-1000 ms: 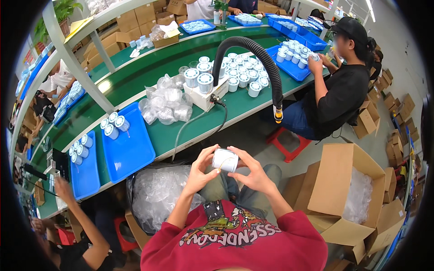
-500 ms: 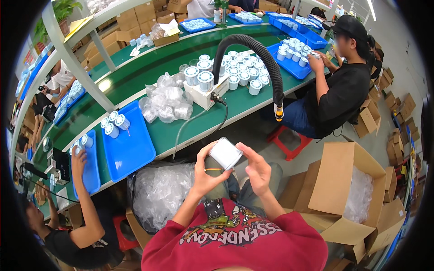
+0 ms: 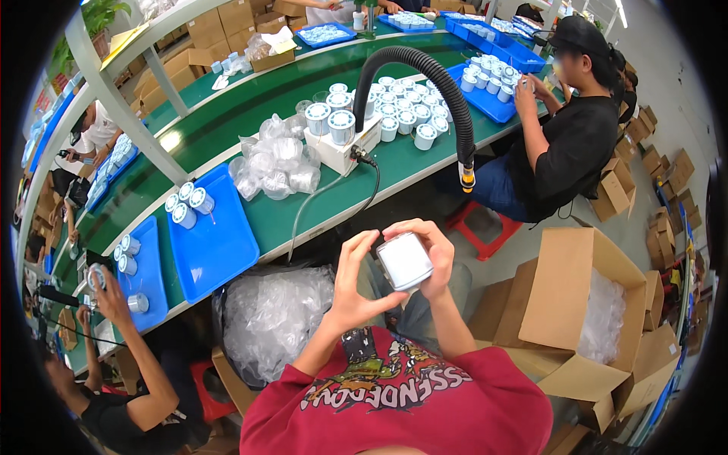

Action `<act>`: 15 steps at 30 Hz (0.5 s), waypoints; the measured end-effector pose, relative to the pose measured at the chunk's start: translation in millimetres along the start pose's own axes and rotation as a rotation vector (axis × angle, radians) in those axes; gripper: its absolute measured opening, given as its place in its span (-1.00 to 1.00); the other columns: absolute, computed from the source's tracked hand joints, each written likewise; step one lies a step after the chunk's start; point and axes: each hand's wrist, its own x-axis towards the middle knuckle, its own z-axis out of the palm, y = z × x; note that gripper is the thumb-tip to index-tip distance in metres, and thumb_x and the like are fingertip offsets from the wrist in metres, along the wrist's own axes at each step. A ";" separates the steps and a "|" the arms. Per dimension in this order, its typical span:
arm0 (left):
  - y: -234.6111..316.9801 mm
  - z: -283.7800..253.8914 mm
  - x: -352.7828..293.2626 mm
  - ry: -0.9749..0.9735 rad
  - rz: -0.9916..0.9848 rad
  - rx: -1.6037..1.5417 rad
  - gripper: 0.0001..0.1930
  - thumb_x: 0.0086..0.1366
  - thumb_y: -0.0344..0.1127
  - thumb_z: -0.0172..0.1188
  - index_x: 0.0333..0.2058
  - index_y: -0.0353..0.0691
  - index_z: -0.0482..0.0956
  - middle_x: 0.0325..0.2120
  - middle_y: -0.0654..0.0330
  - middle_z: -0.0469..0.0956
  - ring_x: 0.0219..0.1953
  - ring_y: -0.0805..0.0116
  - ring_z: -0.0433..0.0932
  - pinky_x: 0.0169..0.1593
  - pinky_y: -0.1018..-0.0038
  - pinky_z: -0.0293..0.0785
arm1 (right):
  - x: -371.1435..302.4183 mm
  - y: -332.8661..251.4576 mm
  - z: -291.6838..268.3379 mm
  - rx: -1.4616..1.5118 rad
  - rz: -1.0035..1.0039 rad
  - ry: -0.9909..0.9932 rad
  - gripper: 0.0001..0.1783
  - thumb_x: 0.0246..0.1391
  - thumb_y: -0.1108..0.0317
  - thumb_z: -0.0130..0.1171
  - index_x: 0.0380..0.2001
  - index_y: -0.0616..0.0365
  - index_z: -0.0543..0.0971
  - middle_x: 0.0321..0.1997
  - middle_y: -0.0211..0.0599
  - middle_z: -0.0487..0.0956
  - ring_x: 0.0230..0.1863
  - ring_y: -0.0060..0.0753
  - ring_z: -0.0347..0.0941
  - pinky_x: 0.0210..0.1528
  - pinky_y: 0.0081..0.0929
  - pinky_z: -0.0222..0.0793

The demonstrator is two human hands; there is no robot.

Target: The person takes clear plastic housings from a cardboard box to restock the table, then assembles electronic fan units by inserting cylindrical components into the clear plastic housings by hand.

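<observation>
In front of my chest, my right hand (image 3: 434,262) grips a white cylindrical part (image 3: 407,262) by its right side. A clear or greyish rim runs along the part's edges. My left hand (image 3: 355,284) is on the other side with thumb and fingers spread wide. Its thumb reaches under the part's lower edge; whether it touches cannot be made out. Beyond my hands, on the green bench, lies a heap of clear plastic cups (image 3: 277,159). Next to it, similar white parts with light-blue tops (image 3: 341,125) stand on a white box (image 3: 337,155).
A black flexible hose (image 3: 413,57) arches over the bench edge. Blue trays (image 3: 220,262) lie to the left. Below is a bag of clear plastic (image 3: 273,326); an open carton (image 3: 561,296) stands at right. Co-workers sit on both sides, one lifting a part (image 3: 97,277).
The white part has passed from my left hand's grip to my right hand's and shifted right. My left fingers have opened away from it. The left co-worker has lifted a part off the tray.
</observation>
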 end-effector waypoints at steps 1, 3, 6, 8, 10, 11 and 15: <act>-2.4 -2.2 -3.3 0.005 0.036 0.075 -0.13 -0.28 -0.33 0.43 0.09 -0.31 0.24 0.00 -0.01 0.29 0.02 0.11 0.33 0.01 0.32 0.32 | 3.0 -3.4 -0.8 -0.122 -0.058 -0.058 -0.30 0.14 -0.11 -0.30 -0.19 0.45 0.42 -0.18 0.09 0.50 -0.17 -0.23 0.45 -0.12 -0.42 0.35; -0.9 -5.0 -3.1 -0.001 0.002 0.070 -0.20 -0.28 -0.39 0.39 0.05 -0.30 0.30 -0.06 0.01 0.34 -0.03 0.12 0.37 0.01 0.34 0.32 | 8.8 -12.6 0.7 -0.154 -0.059 -0.075 -0.28 0.14 -0.12 -0.32 -0.19 0.47 0.44 -0.16 0.11 0.49 -0.15 -0.21 0.45 -0.10 -0.40 0.35; -4.4 -0.3 -4.7 0.014 -0.050 -0.093 -0.26 -0.26 -0.46 0.35 0.01 -0.32 0.29 -0.04 0.03 0.29 0.02 0.19 0.33 0.06 0.40 0.27 | 9.5 -12.1 7.9 -0.027 -0.043 0.021 -0.26 0.14 -0.11 -0.36 -0.21 0.47 0.46 -0.16 0.11 0.51 -0.16 -0.20 0.46 -0.08 -0.38 0.35; -7.0 2.9 -7.8 0.030 -0.050 -0.109 -0.25 -0.27 -0.46 0.36 0.01 -0.32 0.29 -0.03 0.04 0.29 0.02 0.19 0.33 0.06 0.40 0.27 | 7.9 -8.9 7.6 0.036 -0.026 0.051 -0.26 0.14 -0.11 -0.37 -0.22 0.47 0.47 -0.17 0.10 0.51 -0.16 -0.19 0.46 -0.08 -0.37 0.36; -3.7 4.5 -5.5 0.039 -0.049 -0.130 -0.24 -0.27 -0.47 0.37 0.02 -0.33 0.28 -0.02 0.05 0.28 0.03 0.20 0.32 0.06 0.41 0.27 | 10.3 -5.8 4.0 0.057 0.008 -0.023 -0.26 0.13 -0.10 -0.38 -0.26 0.47 0.49 -0.20 0.11 0.52 -0.17 -0.17 0.47 -0.08 -0.36 0.37; 3.0 3.4 0.4 0.064 -0.027 -0.100 -0.24 -0.27 -0.46 0.38 0.02 -0.32 0.29 -0.04 0.02 0.31 -0.01 0.17 0.35 0.02 0.38 0.32 | 12.0 -7.2 5.4 0.029 0.009 0.013 -0.28 0.12 -0.06 -0.38 -0.33 0.47 0.52 -0.27 0.11 0.54 -0.21 -0.16 0.48 -0.10 -0.36 0.38; 8.6 -4.6 0.5 0.089 0.093 0.068 -0.25 -0.29 -0.44 0.42 0.00 -0.32 0.33 -0.10 0.01 0.36 -0.09 0.14 0.41 -0.05 0.36 0.38 | 13.6 -0.7 8.5 0.013 -0.029 0.005 -0.27 0.10 -0.06 -0.39 -0.41 0.46 0.54 -0.36 0.08 0.55 -0.30 -0.20 0.49 -0.19 -0.41 0.40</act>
